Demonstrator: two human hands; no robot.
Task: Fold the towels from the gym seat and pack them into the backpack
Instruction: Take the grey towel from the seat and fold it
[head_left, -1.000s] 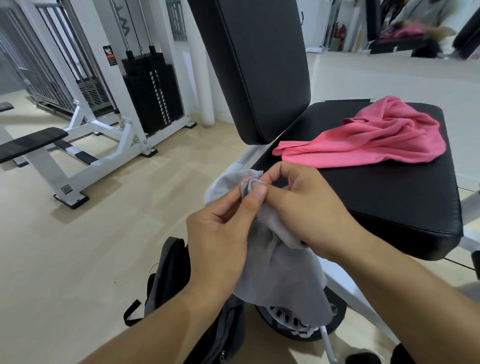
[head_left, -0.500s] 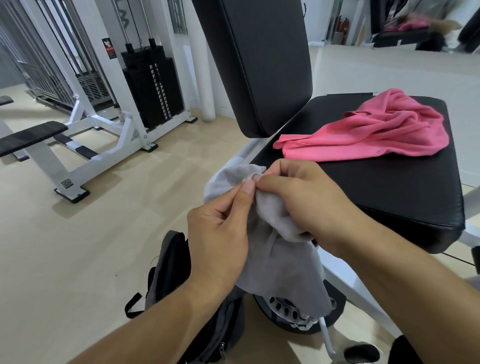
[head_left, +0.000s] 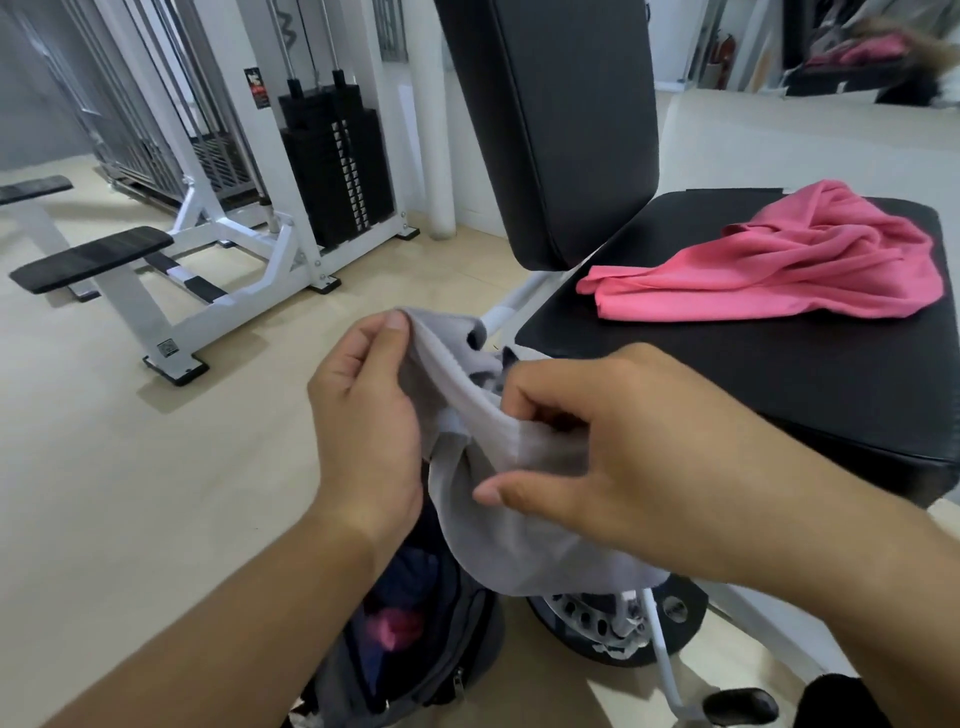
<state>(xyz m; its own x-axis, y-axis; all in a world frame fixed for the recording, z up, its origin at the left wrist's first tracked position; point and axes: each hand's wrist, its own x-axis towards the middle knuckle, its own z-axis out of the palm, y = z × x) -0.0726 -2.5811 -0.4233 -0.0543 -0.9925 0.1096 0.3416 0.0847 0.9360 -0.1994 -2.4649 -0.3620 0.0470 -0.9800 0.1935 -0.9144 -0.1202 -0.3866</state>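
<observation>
Nearest of all, the backpack sits on the floor below the forearms, its top gaping, with dark cloth and a bit of pink showing inside. Just above it both hands grasp the grey towel, which hangs down from them over the bag's mouth. The left hand pinches an upper corner between thumb and fingers, while the right hand has its fingers curled into the cloth's edge, thumb stretched along the front. Behind the right hand lies the black gym seat, and on its far part the pink towel rests crumpled and unfolded, near the upright backrest. Farther left, across the pale floor, stand a white weight machine and a low black bench pad.
</observation>
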